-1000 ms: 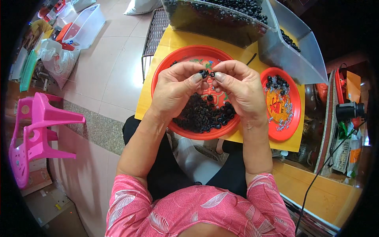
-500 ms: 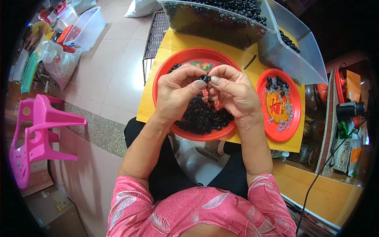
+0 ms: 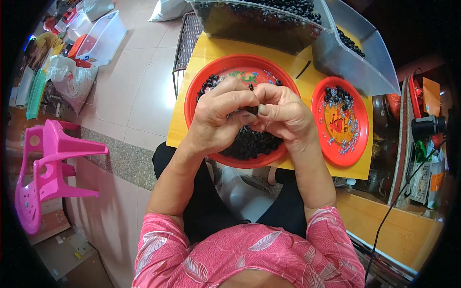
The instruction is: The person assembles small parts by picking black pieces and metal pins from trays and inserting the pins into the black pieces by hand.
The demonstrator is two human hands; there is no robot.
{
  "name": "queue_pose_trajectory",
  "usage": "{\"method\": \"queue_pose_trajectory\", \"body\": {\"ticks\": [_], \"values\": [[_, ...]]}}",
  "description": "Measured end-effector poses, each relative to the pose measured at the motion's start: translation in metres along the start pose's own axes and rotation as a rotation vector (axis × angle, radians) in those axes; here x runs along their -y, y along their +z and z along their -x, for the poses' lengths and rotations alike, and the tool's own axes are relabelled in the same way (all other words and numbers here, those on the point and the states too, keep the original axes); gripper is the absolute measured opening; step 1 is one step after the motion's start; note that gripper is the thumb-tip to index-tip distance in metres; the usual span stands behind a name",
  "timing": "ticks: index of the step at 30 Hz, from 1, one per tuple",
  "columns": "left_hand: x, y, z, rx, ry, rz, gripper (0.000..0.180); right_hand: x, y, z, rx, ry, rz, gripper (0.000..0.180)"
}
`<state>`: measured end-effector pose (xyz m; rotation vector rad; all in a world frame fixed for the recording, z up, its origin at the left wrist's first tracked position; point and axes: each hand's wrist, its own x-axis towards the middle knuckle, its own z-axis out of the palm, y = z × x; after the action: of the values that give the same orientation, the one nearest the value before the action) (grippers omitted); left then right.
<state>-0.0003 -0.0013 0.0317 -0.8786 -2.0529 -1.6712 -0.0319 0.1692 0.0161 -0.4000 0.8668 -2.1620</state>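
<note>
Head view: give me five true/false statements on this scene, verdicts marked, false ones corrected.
1. The left hand and right hand are above the large round red plastic tray. True.
2. The hands are far apart. False: they are close together.
3. The small oval red plastic tray holds small black pieces and small clear pieces. True.
4. That tray is left of the large one. False: it is to the right.
5. A pink plastic chair is at the picture's left. True.

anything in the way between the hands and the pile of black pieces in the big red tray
Nothing visible is. The left hand and right hand meet over the big red tray, with the pile of black pieces showing just below them in the picture; what the hands hide cannot be told.
</note>
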Motion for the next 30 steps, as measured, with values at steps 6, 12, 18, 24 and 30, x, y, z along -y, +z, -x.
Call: {"method": "queue_pose_trajectory", "body": {"ticks": [6, 12, 18, 24, 30], "values": [[0.015, -0.001, 0.010, -0.077, -0.083, 0.096, 0.024, -0.002, 0.007, -0.002, -0.064, -0.028, 0.041, 0.016], [0.020, 0.010, 0.005, -0.411, -0.384, 0.277, 0.020, 0.083, -0.009, 0.025, -0.153, -0.411, 0.114, 0.022], [0.026, 0.012, 0.003, -0.384, -0.452, 0.225, 0.015, 0.110, -0.029, 0.041, -0.557, -0.588, 0.229, 0.023], [0.025, 0.019, 0.010, 0.018, -0.199, -0.262, 0.011, 0.042, -0.005, 0.016, -0.729, -0.325, 0.995, 0.019], [0.016, 0.029, 0.011, 0.245, -0.083, -0.673, 0.013, 0.022, -0.011, 0.009, -0.591, -0.292, 1.872, 0.019]]}}
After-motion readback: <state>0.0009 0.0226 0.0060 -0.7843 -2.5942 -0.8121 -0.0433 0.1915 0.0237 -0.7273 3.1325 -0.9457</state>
